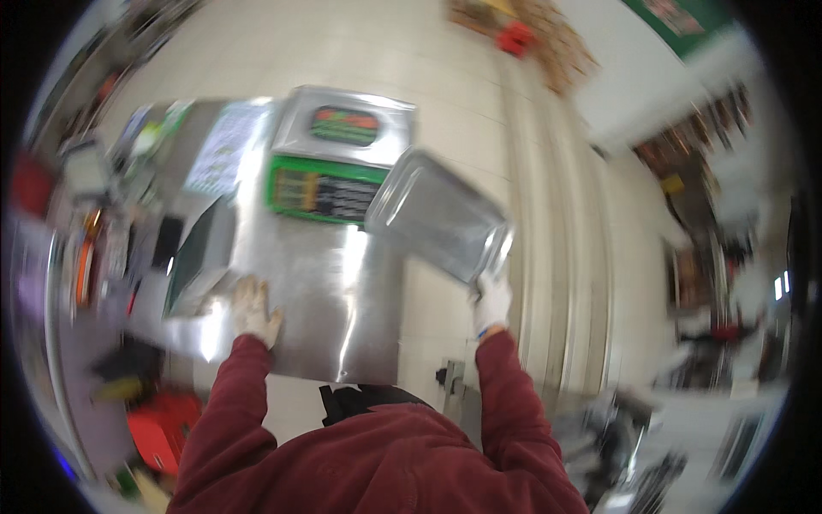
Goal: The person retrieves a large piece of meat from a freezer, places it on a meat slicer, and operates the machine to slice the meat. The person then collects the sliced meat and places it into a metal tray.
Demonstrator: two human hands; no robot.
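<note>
My right hand (pixel 492 302), in a white glove, grips the near corner of a shallow rectangular metal tray (pixel 440 215). The tray is held out past the right edge of a stainless steel table (pixel 321 289), its far left end overlapping a green-framed panel (pixel 327 191) in this view. My left hand (pixel 255 308), also gloved, rests on the table with fingers apart, holding nothing. A dark green upright panel (pixel 199 254) stands just left of it. At the far end lies a shiny metal piece (pixel 347 125) bearing a red and green label.
Patterned sheets (pixel 228 144) lie at the table's far left. Blurred clutter fills the left side, with a red case (pixel 164 427) low down. Floor tracks (pixel 555 225) run along the right. A red object (pixel 515 38) is near the top. Machinery (pixel 610 437) stands at lower right.
</note>
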